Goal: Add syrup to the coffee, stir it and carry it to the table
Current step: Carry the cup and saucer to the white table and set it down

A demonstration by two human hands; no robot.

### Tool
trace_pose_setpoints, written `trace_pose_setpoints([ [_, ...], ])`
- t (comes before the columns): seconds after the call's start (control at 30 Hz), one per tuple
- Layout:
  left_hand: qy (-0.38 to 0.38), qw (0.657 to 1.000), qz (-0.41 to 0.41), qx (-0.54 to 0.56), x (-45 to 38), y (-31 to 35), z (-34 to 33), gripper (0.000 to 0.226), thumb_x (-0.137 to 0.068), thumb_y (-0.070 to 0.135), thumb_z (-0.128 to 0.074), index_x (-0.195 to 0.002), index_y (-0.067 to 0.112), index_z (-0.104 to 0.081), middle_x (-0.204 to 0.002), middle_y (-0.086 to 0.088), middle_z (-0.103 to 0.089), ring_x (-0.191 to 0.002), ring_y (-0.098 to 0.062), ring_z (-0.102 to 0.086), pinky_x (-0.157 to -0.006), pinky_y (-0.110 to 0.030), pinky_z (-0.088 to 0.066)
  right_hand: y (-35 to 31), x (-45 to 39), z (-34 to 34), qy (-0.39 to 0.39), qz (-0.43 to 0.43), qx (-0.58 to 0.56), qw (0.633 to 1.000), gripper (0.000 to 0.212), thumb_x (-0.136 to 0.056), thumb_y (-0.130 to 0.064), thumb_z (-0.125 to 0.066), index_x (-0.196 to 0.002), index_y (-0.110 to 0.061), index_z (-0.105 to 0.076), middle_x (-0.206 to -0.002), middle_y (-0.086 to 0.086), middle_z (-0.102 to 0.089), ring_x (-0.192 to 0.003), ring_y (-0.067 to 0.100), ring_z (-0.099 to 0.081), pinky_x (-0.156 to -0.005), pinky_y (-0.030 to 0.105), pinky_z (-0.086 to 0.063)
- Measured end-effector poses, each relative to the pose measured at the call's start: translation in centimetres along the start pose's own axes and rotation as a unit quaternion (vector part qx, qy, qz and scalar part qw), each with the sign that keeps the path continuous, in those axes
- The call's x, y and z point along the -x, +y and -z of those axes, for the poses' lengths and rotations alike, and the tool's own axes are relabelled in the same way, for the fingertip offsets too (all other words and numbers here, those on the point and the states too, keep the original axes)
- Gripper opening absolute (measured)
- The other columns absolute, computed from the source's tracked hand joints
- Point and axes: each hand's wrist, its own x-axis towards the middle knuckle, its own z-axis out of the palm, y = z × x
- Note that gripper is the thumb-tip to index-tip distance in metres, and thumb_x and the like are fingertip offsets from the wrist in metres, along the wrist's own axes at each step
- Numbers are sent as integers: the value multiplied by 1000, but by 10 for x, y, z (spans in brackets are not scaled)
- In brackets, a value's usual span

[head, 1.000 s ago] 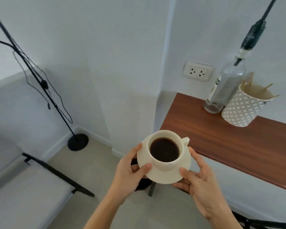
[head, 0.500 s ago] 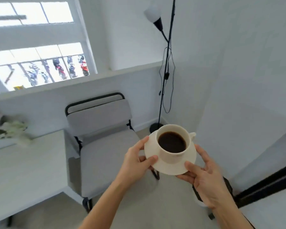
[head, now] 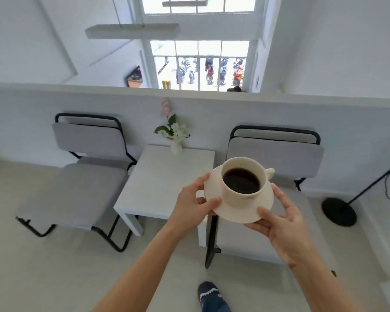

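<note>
Head view, at its centre: the left hand [head: 193, 202] pinches the near-left rim of the saucer [head: 239, 211], thumb lying over the top edge and fingers curled beneath. The right hand [head: 282, 220] holds the opposite side, thumb pressed on the near-right rim and the other fingers spread under and around the plate. Both hands are partly closed on the saucer, the same two-handed hold seen half a second ago and a second ago. The cup [head: 242, 190] sits upright on the saucer, its handle pointing away to the right, and the coffee [head: 241, 180] in it is dark and level.

What has changed is the surroundings. A second ago the cup hung beside a brown wooden counter with a bottle and a patterned holder; half a second ago it was in front of one grey chair and a floor lamp, with the white table off at the left edge. Now the table [head: 160, 183] lies straight ahead, and the saucer is held in the air over its near-right corner, not touching it. A small vase of flowers [head: 175, 134] stands at the table's far edge against the low wall. A grey chair [head: 81, 174] stands at the left and another chair [head: 277, 158] at the right. The lamp base [head: 339, 211] rests on the floor at the far right. A socked foot [head: 208, 294] shows at the bottom edge.
</note>
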Motion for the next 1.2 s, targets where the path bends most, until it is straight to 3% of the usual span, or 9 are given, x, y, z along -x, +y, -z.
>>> trace_pose_setpoints([
  [0.2, 80, 997, 23, -6, -56, -30, 104, 63, -92, 2, -70, -144, 31, -46, -119, 6, -61, -95, -21, -76, -69, -23, -63, 33, -94, -101, -65, -30, 14, 997, 68, -93, 11, -52, -147, -28, -38, -102, 25, -73, -75, 31, -77, -58, 37, -64],
  [0.3, 119, 992, 48, -6, -87, -44, 148, 64, -92, 2, -70, -141, 36, -45, -125, 4, -61, -96, -22, -75, -71, -26, -63, 50, -141, -145, -91, -46, 29, 994, 65, -93, 10, -52, -142, -31, -40, -91, 24, -77, -76, 33, -77, -61, 39, -64],
  [0.4, 147, 986, 72, -16, -120, -61, 190, 69, -91, 3, -72, -149, 31, -44, -132, -1, -58, -101, -28, -74, -74, -31, -65, 67, -185, -186, -104, -54, 49, 992, 63, -94, 9, -52, -137, -35, -41, -81, 20, -78, -75, 32, -77, -66, 41, -65],
  [0.5, 158, 981, 110, -31, -152, -81, 226, 77, -91, 3, -72, -156, 24, -36, -133, -1, -57, -103, -30, -73, -72, -30, -65, 88, -222, -219, -101, -70, 64, 990, 65, -95, 8, -52, -141, -36, -37, -85, 22, -78, -81, 33, -77, -71, 43, -64],
  [0.63, 127, 981, 139, -46, -195, -112, 268, 76, -91, 3, -71, -156, 23, -36, -127, 4, -58, -102, -30, -73, -71, -29, -64, 121, -262, -254, -77, -87, 78, 990, 67, -95, 7, -52, -139, -41, -35, -87, 20, -78, -85, 32, -76, -70, 39, -64],
  [0.8, 61, 980, 162, -95, -256, -168, 313, 71, -90, 10, -72, -153, 24, -42, -140, 1, -59, -90, -17, -73, -81, -33, -64, 171, -306, -288, -9, -107, 78, 991, 73, -96, 3, -55, -146, -42, -26, -86, 19, -78, -87, 29, -76, -75, 38, -63],
  [0.97, -13, 980, 158, -117, -320, -219, 342, 63, -90, 9, -72, -144, 31, -47, -125, 9, -62, -76, -12, -66, -75, -28, -60, 223, -355, -310, 82, -121, 43, 988, 66, -92, 3, -60, -142, -34, -38, -100, 26, -74, -94, 34, -74, -68, 34, -63],
  [1.2, -64, 970, 187, -140, -391, -307, 350, 61, -90, 2, -70, -136, 36, -50, -121, 11, -62, -91, -19, -65, -74, -23, -54, 305, -419, -313, 154, -139, 44, 977, 65, -93, 2, -60, -138, -39, -36, -101, 26, -73, -90, 29, -75, -70, 33, -63],
])
